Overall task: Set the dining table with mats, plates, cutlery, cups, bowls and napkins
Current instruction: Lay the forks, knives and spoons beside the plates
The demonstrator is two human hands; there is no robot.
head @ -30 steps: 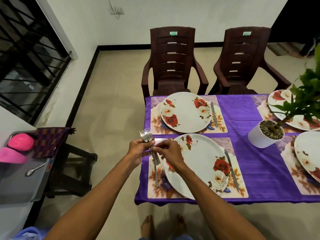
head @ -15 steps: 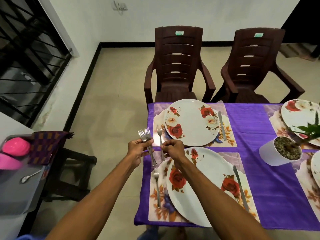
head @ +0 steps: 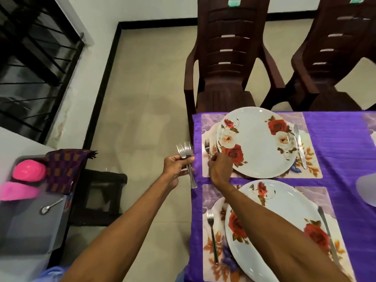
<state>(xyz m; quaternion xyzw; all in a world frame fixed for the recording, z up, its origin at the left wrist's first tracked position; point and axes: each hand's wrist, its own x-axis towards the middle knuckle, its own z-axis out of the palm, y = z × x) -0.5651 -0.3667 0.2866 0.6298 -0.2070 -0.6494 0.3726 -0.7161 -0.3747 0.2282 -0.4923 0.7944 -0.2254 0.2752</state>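
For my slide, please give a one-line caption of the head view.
Right hand places a fork beside the far plate; left hand holds spare forks.

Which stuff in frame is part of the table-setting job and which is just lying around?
Job: spare forks in left hand; far fork pinched by right hand beside far plate; near plate, near fork, knives, mats.
Lying about: chairs, stool. Side tray's pink bowls, spoon, checked cloth: untouched, possibly next.

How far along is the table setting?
Done: near plate, near knife and near fork lie on the near mat; far plate and far knife on the far mat. In hand: right hand pinches the far fork; left hand holds two forks. Left: cups, bowls, napkins; none on these mats.
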